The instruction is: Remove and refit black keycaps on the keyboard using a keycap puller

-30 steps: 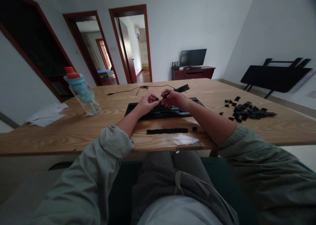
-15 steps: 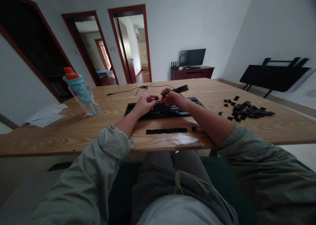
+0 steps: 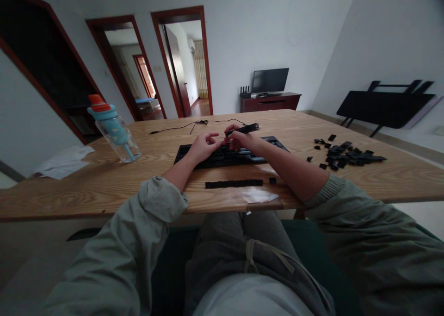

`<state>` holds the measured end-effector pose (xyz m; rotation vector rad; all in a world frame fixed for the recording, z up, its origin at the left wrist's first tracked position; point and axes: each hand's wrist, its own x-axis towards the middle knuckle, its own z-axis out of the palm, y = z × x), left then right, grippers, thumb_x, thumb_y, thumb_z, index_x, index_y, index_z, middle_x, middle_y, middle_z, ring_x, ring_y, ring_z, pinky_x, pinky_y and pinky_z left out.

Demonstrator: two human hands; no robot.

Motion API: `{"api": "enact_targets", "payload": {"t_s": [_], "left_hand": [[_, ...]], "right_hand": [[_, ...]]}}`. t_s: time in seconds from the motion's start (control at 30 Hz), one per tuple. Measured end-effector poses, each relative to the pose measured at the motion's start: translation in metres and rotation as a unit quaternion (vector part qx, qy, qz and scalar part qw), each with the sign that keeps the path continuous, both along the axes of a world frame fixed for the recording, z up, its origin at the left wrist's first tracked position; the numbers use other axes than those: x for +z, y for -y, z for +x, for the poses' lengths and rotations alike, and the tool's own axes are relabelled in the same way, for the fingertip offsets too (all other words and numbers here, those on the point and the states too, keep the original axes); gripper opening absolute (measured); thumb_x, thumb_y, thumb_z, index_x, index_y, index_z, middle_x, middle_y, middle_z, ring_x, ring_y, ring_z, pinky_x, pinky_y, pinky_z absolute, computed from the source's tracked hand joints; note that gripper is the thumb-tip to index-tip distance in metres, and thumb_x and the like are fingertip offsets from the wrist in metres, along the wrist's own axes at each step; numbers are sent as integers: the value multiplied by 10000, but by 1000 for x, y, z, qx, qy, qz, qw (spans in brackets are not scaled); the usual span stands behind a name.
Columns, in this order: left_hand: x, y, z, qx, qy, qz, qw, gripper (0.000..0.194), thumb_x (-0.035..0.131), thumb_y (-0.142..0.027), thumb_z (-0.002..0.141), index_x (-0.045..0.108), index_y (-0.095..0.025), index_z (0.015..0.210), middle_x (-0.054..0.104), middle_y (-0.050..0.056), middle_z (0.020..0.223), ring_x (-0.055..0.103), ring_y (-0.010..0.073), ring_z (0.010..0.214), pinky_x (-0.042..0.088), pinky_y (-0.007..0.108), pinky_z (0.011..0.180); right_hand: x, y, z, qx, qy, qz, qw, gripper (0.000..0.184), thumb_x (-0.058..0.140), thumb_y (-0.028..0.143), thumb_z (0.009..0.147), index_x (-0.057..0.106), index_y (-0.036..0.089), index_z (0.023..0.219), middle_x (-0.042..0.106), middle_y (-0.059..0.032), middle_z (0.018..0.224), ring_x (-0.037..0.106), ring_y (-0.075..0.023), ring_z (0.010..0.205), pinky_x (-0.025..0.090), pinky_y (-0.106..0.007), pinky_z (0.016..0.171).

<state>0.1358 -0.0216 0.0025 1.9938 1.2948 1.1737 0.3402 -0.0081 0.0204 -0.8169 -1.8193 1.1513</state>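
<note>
A black keyboard (image 3: pixel 239 158) lies in front of me, with part of its key area covered by my hands. My right hand (image 3: pixel 243 139) is closed round a slim black brush (image 3: pixel 249 128), whose flared end points up to the right while the other end meets my left fingertips. Over the keyboard's middle, my left hand (image 3: pixel 207 145) has thumb and forefinger pinched together; anything between them is too small to make out. On the near side lie a straight row of black keycaps (image 3: pixel 234 183) and one single keycap (image 3: pixel 272 180).
A pile of loose black keycaps (image 3: pixel 354 155) is spread at the right of the wooden table (image 3: pixel 166 195). At the left stand a water bottle (image 3: pixel 116 131) and white tissues (image 3: pixel 65 161). Behind the keyboard runs a coiled cable (image 3: pixel 201 122). Clear plastic (image 3: pixel 260 195) lies at the front edge.
The brush's flared end has swung slightly down and to the left as my right hand turned. A small dark piece seen at my left fingertips is no longer visible.
</note>
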Motion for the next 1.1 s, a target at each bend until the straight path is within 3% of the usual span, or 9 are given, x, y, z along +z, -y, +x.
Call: {"api": "enact_targets", "payload": {"t_s": [0.1,0.23,0.33,0.47,0.6,0.7,0.8,0.93,1.1], "left_hand": [[3,-2,-8,53,-101,61,992,439,690,-390,817,710,-146,1182,691,29,809,616,167,747,470,298,747],[6,-5,-18,78,-180,80,977,384,640,-371,842,746,-154,1141,707,49,848,621,184,778,463,304,770],[5,-7,-19,46,-254,54,965,425,631,-409,843,757,-173,1174,725,64,898,628,199,794,452,301,727],[3,-9,-11,27,-349,16,937,460,623,-500,837,786,-203,1147,750,92,961,643,237,831,437,312,679],[3,-9,-3,32,-357,21,933,403,639,-480,815,808,-200,1052,752,94,927,634,239,815,413,316,655],[4,-8,-2,22,-277,20,961,302,687,-396,771,805,-177,941,727,70,820,599,200,739,404,301,644],[8,-6,-1,-8,-39,-27,999,290,683,-397,790,772,-148,906,650,30,715,518,133,623,387,261,579],[15,3,4,-103,271,-136,947,290,675,-405,822,715,-151,956,550,-11,744,437,70,561,325,195,479],[15,13,8,-180,340,-193,903,276,752,-386,787,672,-153,912,530,-14,769,482,65,600,377,174,498]], "right_hand": [[-2,-14,17,-101,121,129,979,356,622,269,790,576,219,1139,718,-52,929,640,-189,715,503,-304,630],[-6,-40,52,-209,334,260,881,422,616,148,793,692,178,1208,705,-136,1156,663,-267,996,509,-374,885],[-8,-51,67,-225,439,249,833,440,576,108,817,736,187,1220,693,-161,1241,654,-305,1100,496,-387,946],[-10,-58,70,-226,501,194,813,453,591,120,839,734,218,1258,728,-127,1233,670,-286,1084,508,-344,904],[-11,-65,79,-255,527,161,794,424,638,139,842,737,176,1253,710,-166,1268,672,-289,1080,507,-349,898],[-7,-63,87,-270,535,147,787,449,641,146,832,727,157,1273,701,-193,1272,680,-329,1072,524,-413,892],[4,-46,79,-258,483,215,809,517,622,184,860,651,169,1376,673,-174,1329,668,-305,1094,516,-406,922],[17,-10,40,-162,280,366,873,430,647,315,897,672,235,1319,749,-79,1153,680,-206,857,524,-333,799],[13,16,6,-104,197,442,869,255,657,309,903,736,234,1133,756,-46,1060,628,-153,740,483,-299,743]]}}
